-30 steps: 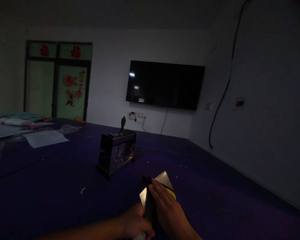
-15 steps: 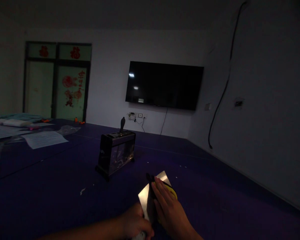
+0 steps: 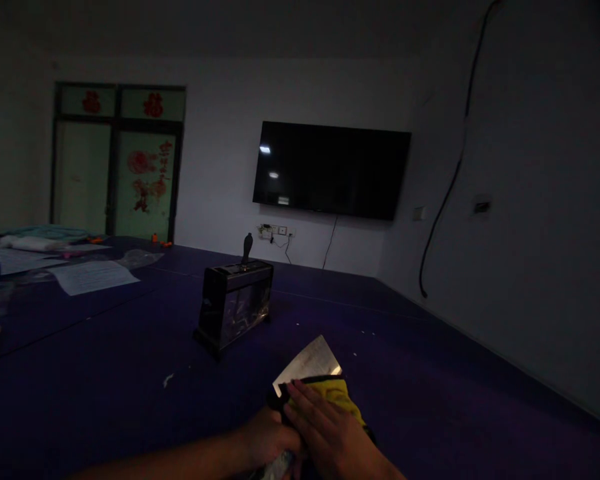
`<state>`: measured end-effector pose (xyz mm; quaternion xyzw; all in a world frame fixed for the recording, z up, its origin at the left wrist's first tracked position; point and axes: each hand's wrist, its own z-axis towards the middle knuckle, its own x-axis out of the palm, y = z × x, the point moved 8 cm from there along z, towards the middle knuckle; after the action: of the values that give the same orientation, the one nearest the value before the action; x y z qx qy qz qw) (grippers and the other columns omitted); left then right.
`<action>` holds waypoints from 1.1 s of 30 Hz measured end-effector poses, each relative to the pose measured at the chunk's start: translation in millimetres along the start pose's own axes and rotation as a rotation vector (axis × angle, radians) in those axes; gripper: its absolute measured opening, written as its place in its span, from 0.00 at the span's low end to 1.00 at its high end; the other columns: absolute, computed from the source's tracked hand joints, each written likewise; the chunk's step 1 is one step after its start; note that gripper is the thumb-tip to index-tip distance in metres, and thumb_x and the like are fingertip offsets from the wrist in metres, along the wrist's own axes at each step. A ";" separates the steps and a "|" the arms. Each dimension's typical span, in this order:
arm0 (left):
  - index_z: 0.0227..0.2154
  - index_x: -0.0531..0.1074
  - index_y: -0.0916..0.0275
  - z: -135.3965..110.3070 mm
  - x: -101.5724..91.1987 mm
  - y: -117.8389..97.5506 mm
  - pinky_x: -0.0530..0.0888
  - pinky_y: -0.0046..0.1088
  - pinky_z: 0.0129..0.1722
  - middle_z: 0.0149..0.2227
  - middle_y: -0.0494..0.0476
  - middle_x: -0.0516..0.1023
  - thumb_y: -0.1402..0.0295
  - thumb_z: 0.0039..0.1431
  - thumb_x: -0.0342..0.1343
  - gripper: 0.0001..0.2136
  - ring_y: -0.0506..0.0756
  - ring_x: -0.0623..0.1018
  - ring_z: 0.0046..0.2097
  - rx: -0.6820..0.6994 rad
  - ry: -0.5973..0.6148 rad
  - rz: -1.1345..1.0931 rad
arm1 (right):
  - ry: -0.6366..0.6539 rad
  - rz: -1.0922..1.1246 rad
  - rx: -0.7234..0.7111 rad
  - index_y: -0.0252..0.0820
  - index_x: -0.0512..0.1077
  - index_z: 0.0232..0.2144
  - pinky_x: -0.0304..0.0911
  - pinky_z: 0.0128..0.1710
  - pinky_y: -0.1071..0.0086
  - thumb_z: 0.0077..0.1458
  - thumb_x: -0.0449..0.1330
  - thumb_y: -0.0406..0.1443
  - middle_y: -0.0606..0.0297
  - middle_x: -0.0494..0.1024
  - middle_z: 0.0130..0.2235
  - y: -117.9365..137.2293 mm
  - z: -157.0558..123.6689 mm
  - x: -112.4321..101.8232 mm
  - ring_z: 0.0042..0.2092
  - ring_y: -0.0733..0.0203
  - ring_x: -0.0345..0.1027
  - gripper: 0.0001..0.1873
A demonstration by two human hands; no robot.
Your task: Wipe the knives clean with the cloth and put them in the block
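In the head view my left hand is closed round the handle of a cleaver, low in the middle. Its broad shiny blade points up and away from me. My right hand presses a yellow cloth with a black edge over the lower part of the blade, close to the handle. Part of the cloth is hidden under my fingers. Beyond the blade, to the left, a dark knife block stands upright on the purple table. A black-handled tool sticks up from its top.
Printed sheets, crumpled clear plastic and a rolled white item lie at the left. Small white scraps dot the table. A black television hangs on the far wall, and a dark cable runs down the right wall.
My right hand has drawn the cloth down the blade toward the handle, so the upper blade now shows bare. My left hand keeps its grip; the view has shifted slightly.
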<state>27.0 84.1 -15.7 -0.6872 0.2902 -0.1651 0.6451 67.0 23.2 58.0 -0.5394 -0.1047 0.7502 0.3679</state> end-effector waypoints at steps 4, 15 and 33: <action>0.29 0.71 0.68 1.2 1.8 -0.1 0.69 0.28 0.27 0.26 0.54 0.72 0.66 0.47 0.54 0.09 0.52 0.72 0.27 -0.016 0.013 -0.053 | -0.007 -0.016 0.024 0.32 0.54 0.55 0.58 0.50 0.63 0.54 0.48 0.29 0.51 0.55 0.57 -1.0 -1.4 4.7 0.59 0.52 0.43 0.25; 0.23 0.67 0.68 3.1 7.8 1.7 0.65 0.24 0.19 0.18 0.51 0.69 0.77 0.28 0.55 0.11 0.49 0.68 0.19 0.025 0.118 -0.227 | -0.043 -0.005 0.257 0.33 0.53 0.56 0.59 0.50 0.64 0.50 0.44 0.23 0.53 0.54 0.58 -19.4 -4.6 8.4 0.59 0.54 0.42 0.29; 0.26 0.69 0.66 -2.9 10.8 1.9 0.62 0.21 0.21 0.17 0.47 0.68 0.74 0.29 0.58 0.14 0.47 0.67 0.20 0.006 0.156 -0.184 | -0.095 0.072 0.856 0.41 0.46 0.59 0.53 0.52 0.58 0.57 0.43 0.36 0.58 0.48 0.60 -70.5 -38.2 26.7 0.60 0.56 0.42 0.27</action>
<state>33.3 75.2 -18.9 -0.6942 0.2749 -0.2774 0.6046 127.8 81.6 62.4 -0.3060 0.2181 0.7625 0.5267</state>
